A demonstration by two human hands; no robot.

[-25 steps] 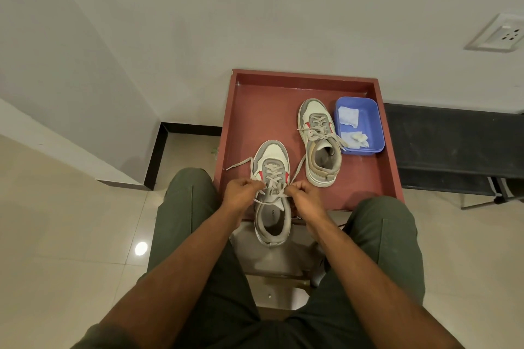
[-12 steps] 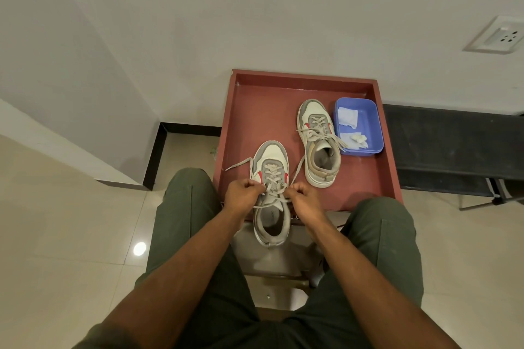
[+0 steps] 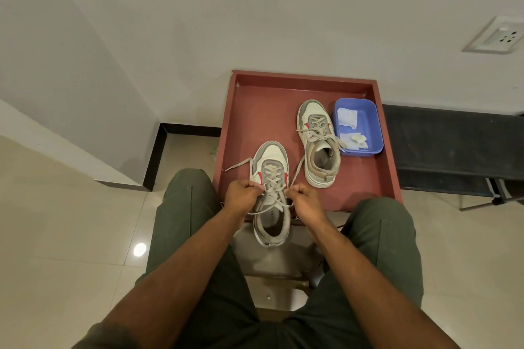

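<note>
Grey laces [image 3: 271, 178] of the near sneaker [image 3: 270, 155] in the curled, pinching grip of left hand [image 3: 241, 193] and right hand [image 3: 305, 199]

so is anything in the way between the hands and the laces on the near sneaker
Nothing visible: the left hand and right hand already pinch the laces of the near sneaker. The other sneaker and blue tub sit farther back on the red tray.

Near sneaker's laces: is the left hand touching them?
Touching. The head view shows the left hand pinching the near sneaker's laces between curled fingers.
</note>
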